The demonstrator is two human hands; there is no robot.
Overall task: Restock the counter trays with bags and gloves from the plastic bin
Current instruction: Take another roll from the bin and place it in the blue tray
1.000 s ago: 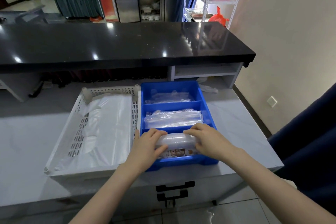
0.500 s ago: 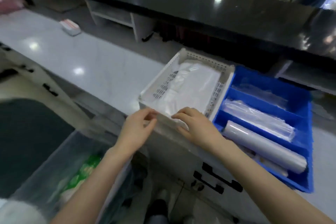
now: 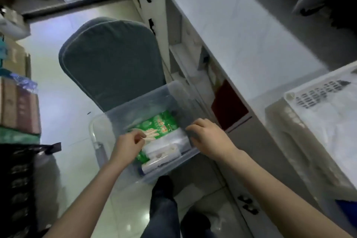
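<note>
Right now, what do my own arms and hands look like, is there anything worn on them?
Both forearms are bare to the frame edge: no sleeves, gloves, watch or rings visible on the left hand or right hand. Motion blur hides finer detail.

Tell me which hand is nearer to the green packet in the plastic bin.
Left. The left hand pinches at the edge of the green packet, seemingly touching it; the right hand sits off to its right, at the plastic bin wall.

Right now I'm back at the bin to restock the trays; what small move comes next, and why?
Probably close the left hand on the green packet and lift it out. Both hands are already inside the clear bin; the left fingertips touch the packet's edge, while the right hand rests by the bin's wall.
</note>
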